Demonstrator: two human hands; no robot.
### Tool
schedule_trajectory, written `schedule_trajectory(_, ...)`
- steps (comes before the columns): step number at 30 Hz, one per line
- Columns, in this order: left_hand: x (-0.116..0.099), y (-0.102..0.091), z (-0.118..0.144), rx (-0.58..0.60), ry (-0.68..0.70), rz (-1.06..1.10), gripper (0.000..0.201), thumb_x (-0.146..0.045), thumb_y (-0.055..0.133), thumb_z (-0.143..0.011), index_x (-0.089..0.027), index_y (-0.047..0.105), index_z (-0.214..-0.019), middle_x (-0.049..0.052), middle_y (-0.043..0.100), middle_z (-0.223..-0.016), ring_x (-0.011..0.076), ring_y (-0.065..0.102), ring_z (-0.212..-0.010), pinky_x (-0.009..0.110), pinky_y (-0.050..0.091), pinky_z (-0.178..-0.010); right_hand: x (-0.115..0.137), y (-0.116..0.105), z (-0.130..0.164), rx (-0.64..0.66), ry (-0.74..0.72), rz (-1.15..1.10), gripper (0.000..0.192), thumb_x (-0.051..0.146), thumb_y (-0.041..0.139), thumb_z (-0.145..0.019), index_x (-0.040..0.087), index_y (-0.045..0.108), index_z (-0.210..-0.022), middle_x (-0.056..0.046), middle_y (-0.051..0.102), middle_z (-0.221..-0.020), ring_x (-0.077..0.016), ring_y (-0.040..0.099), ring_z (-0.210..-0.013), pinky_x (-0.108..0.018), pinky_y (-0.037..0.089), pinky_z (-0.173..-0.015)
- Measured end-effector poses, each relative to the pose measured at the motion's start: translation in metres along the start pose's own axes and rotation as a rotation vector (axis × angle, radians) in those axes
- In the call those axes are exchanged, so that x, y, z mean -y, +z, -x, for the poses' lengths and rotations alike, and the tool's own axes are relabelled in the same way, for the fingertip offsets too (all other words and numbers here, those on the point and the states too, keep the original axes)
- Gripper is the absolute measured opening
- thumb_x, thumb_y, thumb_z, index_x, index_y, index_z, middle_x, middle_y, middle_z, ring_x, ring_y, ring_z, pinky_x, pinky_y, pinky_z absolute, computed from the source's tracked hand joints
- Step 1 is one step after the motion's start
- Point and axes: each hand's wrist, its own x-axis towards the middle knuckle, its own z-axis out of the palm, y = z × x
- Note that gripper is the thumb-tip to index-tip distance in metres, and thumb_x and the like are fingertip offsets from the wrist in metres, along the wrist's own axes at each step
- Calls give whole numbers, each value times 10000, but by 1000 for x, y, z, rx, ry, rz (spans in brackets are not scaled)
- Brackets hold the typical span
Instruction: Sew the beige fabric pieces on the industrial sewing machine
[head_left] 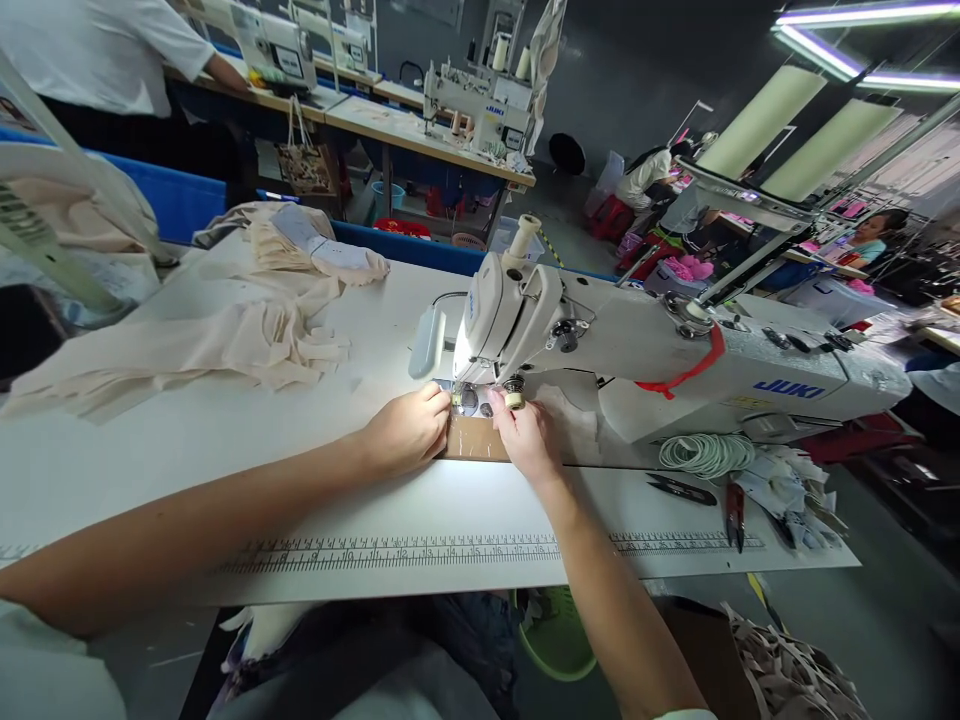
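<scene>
My left hand (411, 430) is closed, fingertips pinched together just left of the presser foot of a white sewing machine (585, 310). What those fingers hold is hidden. On the other side of the foot, my right hand (528, 436) has its thumb and fingers drawn together close to the needle area; I cannot make out what is in them. A beige fabric piece (571, 422) lies flat beside the right hand, under the machine arm. Between both hands is a brown plate (475, 440) with white marks, lit by the machine's lamp.
Beige fabric pieces (217, 345) spread over the left tabletop, with a stack (300, 245) behind. At right lie a coil of pale green cord (706, 455), thread snips (735, 515), a dark tool (681, 489) and scraps (787, 490). A printed ruler (375, 552) runs along the front edge. Co-workers sit farther off.
</scene>
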Motion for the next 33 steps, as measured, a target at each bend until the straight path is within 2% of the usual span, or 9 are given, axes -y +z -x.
schedule_trajectory(4,0,1,-2,69,-31,-83,318,-210,387,-993,-123,691,-968,136,669,-986,272,591,-964,380,507,-829,-2,1,-5,-17,4,66,506,441,376,-1050,227,657,-687,-60,685,-602,-187,627,-614,-287,394,-683)
schedule_trajectory(9,1,-3,-5,57,-71,-17,324,-178,355,-993,-112,672,-984,145,674,-1006,268,602,-943,378,515,-800,-3,-4,2,-64,-32,128,428,397,443,-1023,204,697,-739,-84,698,-638,-197,626,-613,-304,395,-707)
schedule_trajectory(15,14,-23,-7,70,-438,15,226,-157,423,-895,-148,629,-802,127,637,-819,267,610,-808,341,465,-633,17,-4,11,91,-151,-41,323,267,438,-1008,208,723,-869,-54,718,-763,-171,629,-681,-268,421,-661)
schedule_trajectory(18,24,-38,-1,117,-557,180,211,-201,460,-856,-179,585,-687,62,605,-696,202,564,-671,301,407,-589,33,-2,15,142,-210,-113,233,229,490,-984,206,711,-913,-54,718,-877,-168,648,-773,-268,467,-695)
schedule_trajectory(21,27,-54,9,145,-610,529,234,-304,496,-812,-185,562,-621,9,590,-640,150,527,-613,263,377,-581,47,1,18,141,-157,-81,145,339,609,-947,219,691,-942,-41,683,-902,-168,635,-763,-278,479,-661)
schedule_trajectory(23,21,-63,18,122,-634,720,260,-375,521,-787,-181,578,-624,-3,592,-636,138,524,-612,247,376,-580,54,4,20,135,-113,-67,233,460,676,-900,229,674,-931,-32,662,-894,-169,624,-744,-285,473,-632)
schedule_trajectory(26,3,-73,31,73,-666,806,304,-447,542,-786,-176,616,-669,-14,572,-613,123,483,-579,235,345,-547,58,11,20,105,-87,-104,290,526,693,-862,241,662,-906,-11,652,-838,-171,620,-728,-286,460,-615)
schedule_trajectory(29,-11,-79,41,-10,-706,763,309,-458,532,-818,-176,634,-744,-7,589,-644,125,484,-596,233,342,-548,56,18,19,74,-87,-173,129,334,600,-902,227,671,-913,9,650,-731,-165,618,-684,-278,451,-621)
schedule_trajectory(33,-13,-80,54,-113,-817,808,282,-454,487,-853,-184,570,-840,-48,480,-580,114,427,-511,220,314,-476,50,20,20,55,-118,-243,225,196,464,-904,197,671,-990,16,642,-679,-147,577,-581,-269,454,-599)
